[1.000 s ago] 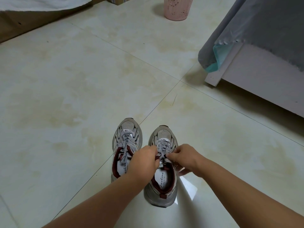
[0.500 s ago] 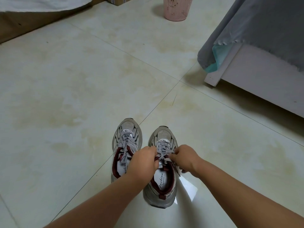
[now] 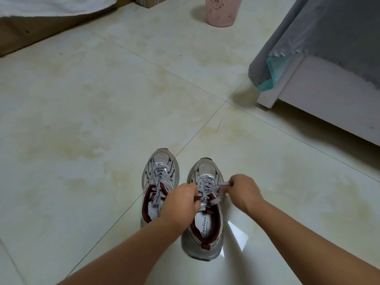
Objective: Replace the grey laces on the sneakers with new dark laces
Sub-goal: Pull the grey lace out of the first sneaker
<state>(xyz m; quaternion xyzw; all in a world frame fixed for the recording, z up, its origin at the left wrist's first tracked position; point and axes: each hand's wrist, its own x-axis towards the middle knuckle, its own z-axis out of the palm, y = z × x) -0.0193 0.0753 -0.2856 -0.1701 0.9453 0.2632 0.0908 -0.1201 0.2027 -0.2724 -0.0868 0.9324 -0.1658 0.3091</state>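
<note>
Two sneakers side by side on the tiled floor [image 3: 102,120]. Left hand [image 3: 181,200], fingers curled, grips the grey lace [image 3: 205,191] at the tongue of the right sneaker [image 3: 205,223]. Right hand [image 3: 243,191] pinches a lace end beside that shoe. Left sneaker [image 3: 159,182] stays laced.

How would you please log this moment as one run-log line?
right hand: pulls grey lace end sideways | left hand: grips laces on right-side grey-and-maroon sneaker | other sneaker: laced
</note>
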